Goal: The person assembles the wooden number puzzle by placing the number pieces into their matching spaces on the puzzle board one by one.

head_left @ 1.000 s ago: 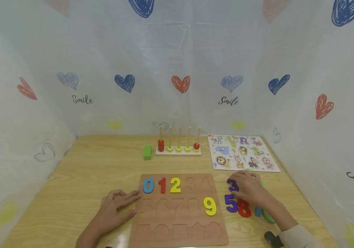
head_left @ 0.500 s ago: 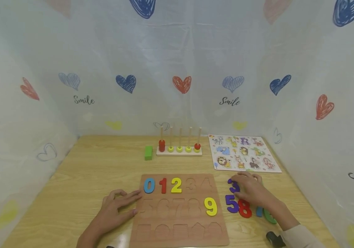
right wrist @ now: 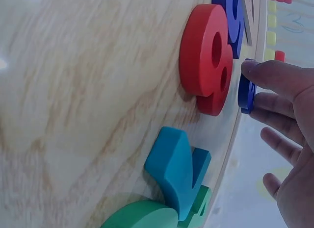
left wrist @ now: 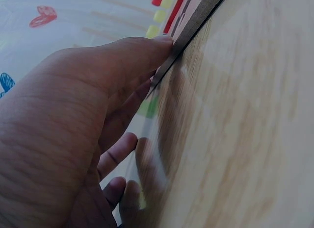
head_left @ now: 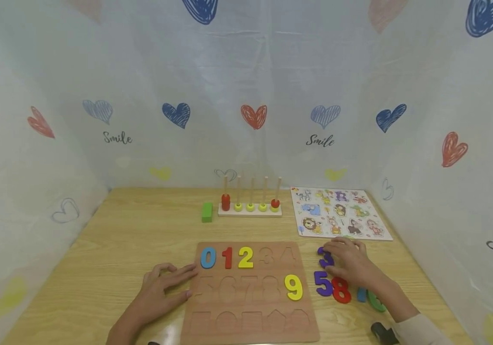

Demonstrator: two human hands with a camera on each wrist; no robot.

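Observation:
My right hand (head_left: pixel 352 263) pinches a purple number 3 (head_left: pixel 326 258) between thumb and fingertips, to the right of the wooden number board (head_left: pixel 246 302). In the right wrist view the thumb lies on one face of the 3 (right wrist: pixel 247 93), with fingers behind it. My left hand (head_left: pixel 158 292) touches the board's left edge with its thumb and outstretched fingers. On the board sit a blue 0 (head_left: pixel 208 258), a red 1 (head_left: pixel 227 258), a yellow 2 (head_left: pixel 245 258) and a yellow 9 (head_left: pixel 293 287). The recess for 3 (head_left: pixel 266 257) is bare.
A purple 5 (head_left: pixel 323 284), red 8 (head_left: pixel 341 290), blue piece (head_left: pixel 361 294) and green piece (head_left: pixel 376 301) lie beside my right hand. Behind stand a green block (head_left: pixel 207 212), a peg counter (head_left: pixel 250 211) with beads, and an animal puzzle (head_left: pixel 341 211). A printed curtain surrounds the table.
Both hands stay almost in place, the right one at the purple 3. A green edge seen beyond the right hand one second ago no longer shows there.

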